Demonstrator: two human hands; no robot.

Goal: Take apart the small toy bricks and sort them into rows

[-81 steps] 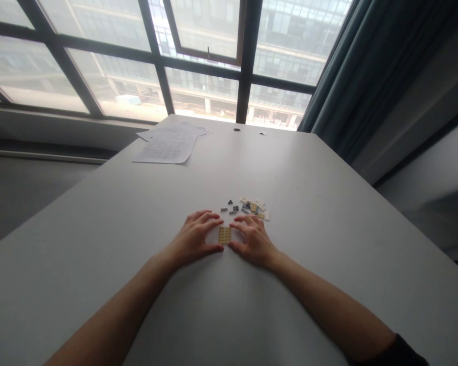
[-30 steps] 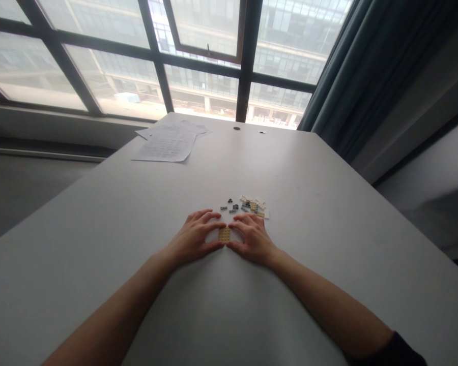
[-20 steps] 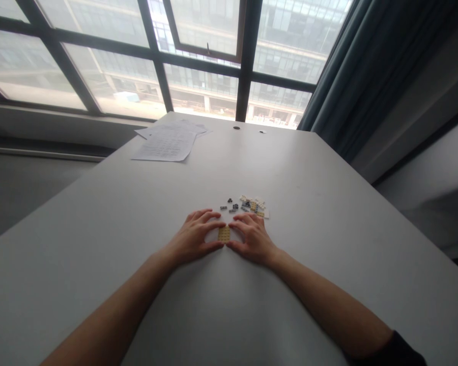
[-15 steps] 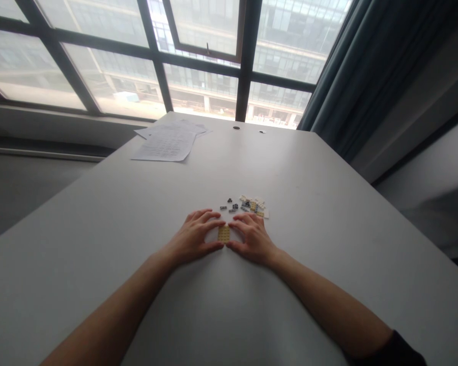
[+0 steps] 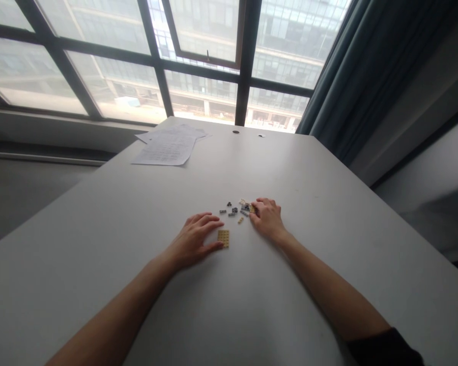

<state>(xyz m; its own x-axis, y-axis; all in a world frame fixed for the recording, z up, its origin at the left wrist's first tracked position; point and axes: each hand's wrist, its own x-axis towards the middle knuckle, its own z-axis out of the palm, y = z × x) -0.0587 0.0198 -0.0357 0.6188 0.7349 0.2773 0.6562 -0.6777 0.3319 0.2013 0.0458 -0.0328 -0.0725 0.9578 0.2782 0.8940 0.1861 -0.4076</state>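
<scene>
A small tan studded building-brick plate [image 5: 223, 238] lies flat on the white table. My left hand [image 5: 196, 236] rests at its left side, fingers spread, with the thumb tip at the plate's lower left edge. To the right, my right hand [image 5: 267, 216] is over a small pile of building bricks, its bent fingers and thumb apart around some yellowish pieces [image 5: 253, 209]. Those fingers hide part of the pile. Left of it lie loose grey bricks [image 5: 232, 214], a dark piece [image 5: 229, 204] and a small tan brick [image 5: 240, 220].
The white table [image 5: 137, 213] stretches to a window wall. Printed sheets of paper [image 5: 168, 147] lie at its far left. Two round holes, one a dark cable hole [image 5: 235, 132], are near the far edge. A dark curtain [image 5: 339, 86] hangs at the right.
My right hand has left the tan plate and moved right and forward to the brick pile. A small tan brick now lies left of the pile. My left hand stays beside the plate.
</scene>
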